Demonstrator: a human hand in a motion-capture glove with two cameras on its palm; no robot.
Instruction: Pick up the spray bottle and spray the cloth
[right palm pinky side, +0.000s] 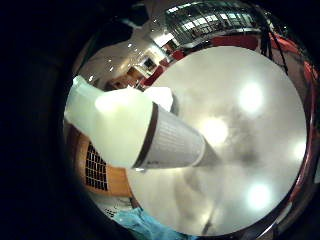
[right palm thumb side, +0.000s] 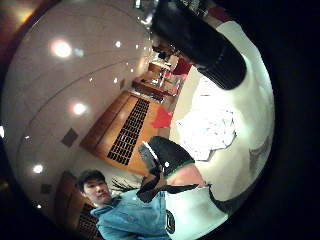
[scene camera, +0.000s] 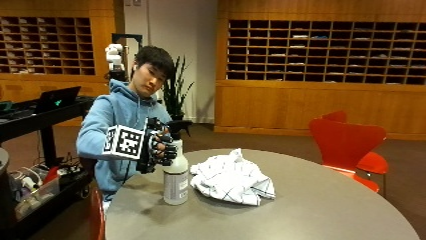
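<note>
Right now I have the black-gloved right hand (scene camera: 158, 149) wrapped around the neck of the translucent white plastic spray bottle (scene camera: 176, 177), fingers (scene camera: 168, 150) curled round it just below the dark trigger head (scene camera: 178, 125). From the outside view the bottle stands upright and its base looks to be on the round grey bench (scene camera: 319, 205) or only just off it; I cannot tell which. Taking it high at the neck makes sense to me: it puts the fingers beside the trigger, so the same hold should serve for lifting and for squeezing.

Just beyond the fingers, on the side away from the person, lies the crumpled white cloth with thin dark check lines (scene camera: 231, 179). It sits beside the bottle, close but apparently not touching. The nozzle seems to face roughly that way, though I cannot be sure of it.

In the little finger side palm view the bottle's pale body and grey label (right palm pinky side: 172, 142) fill the middle, running out from the palm over the bench. In the thumb side palm view the cloth (right palm thumb side: 207, 131) shows bright on the bench past the dark trigger head (right palm thumb side: 200, 42).

My judgement is that the grasp is made and the lift and aim are not yet done; the risk is the nozzle pointing wide of the cloth
</note>
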